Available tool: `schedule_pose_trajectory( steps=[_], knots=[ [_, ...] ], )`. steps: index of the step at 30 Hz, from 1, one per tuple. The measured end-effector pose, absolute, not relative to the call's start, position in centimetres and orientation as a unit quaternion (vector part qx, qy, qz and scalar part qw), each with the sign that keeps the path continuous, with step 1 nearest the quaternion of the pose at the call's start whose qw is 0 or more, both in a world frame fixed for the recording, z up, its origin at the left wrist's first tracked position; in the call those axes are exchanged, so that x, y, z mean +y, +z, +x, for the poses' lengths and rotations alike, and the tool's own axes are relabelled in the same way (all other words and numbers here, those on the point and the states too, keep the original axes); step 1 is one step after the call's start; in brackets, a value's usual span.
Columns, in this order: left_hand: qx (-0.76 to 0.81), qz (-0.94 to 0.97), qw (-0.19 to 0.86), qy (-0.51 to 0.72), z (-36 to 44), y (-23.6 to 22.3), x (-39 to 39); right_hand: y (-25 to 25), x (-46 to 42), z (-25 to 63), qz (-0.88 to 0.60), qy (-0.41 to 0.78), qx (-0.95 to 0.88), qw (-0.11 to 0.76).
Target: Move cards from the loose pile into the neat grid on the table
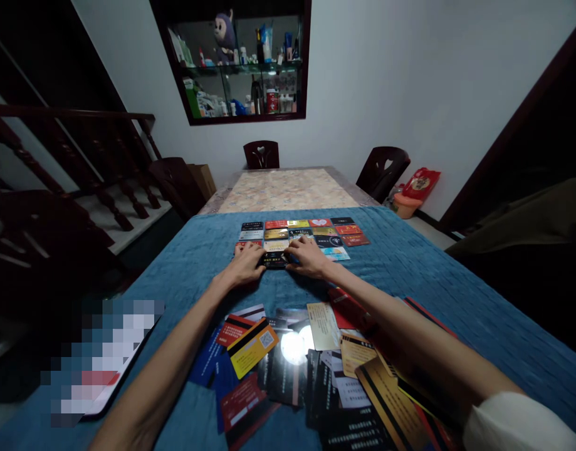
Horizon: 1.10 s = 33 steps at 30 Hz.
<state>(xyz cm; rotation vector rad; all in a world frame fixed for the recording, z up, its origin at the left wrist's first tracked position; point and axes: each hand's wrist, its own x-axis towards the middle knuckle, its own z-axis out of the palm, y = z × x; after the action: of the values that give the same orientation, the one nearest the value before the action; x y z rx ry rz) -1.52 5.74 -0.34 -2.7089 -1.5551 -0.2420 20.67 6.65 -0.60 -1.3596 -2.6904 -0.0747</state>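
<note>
A black card (275,260) lies at the front of a grid of cards on the blue cloth. My left hand (248,263) is at its left end, fingers bent and thumb against the card's edge. At the right end my right hand (306,257) holds it the same way, so the card is gripped between both hands. Behind it is a pale card (276,246), and a gold card (276,234) lies farther back. Part of a light blue card (337,254) shows beside my right hand. My fingers hide parts of the cards beneath them.
Nearer me spreads a loose, overlapping heap of cards, with a yellow card (252,348) and a gold-brown card (386,401) among them. A pixelated flat device (113,357) lies on the left. The blue cloth (438,275) covers the table's near part; chairs stand around it.
</note>
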Motion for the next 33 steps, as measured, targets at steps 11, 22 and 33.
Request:
schedule_pose_trajectory(
  steps=[11,22,33],
  knots=[
    [-0.502,-0.863,0.002,-0.056,-1.3,-0.9,6.2,-1.0,7.2,20.4,-0.458,-0.022,-0.888,0.041],
    [-0.494,-0.867,0.011,-0.068,-1.8,-1.7,6.6,-1.1,7.4,20.2,-0.453,-0.010,-0.891,0.028],
    [-0.474,-0.877,0.024,-0.069,-1.7,-1.4,6.2,-0.7,6.8,20.0,-0.451,-0.005,-0.891,0.041]
  ],
)
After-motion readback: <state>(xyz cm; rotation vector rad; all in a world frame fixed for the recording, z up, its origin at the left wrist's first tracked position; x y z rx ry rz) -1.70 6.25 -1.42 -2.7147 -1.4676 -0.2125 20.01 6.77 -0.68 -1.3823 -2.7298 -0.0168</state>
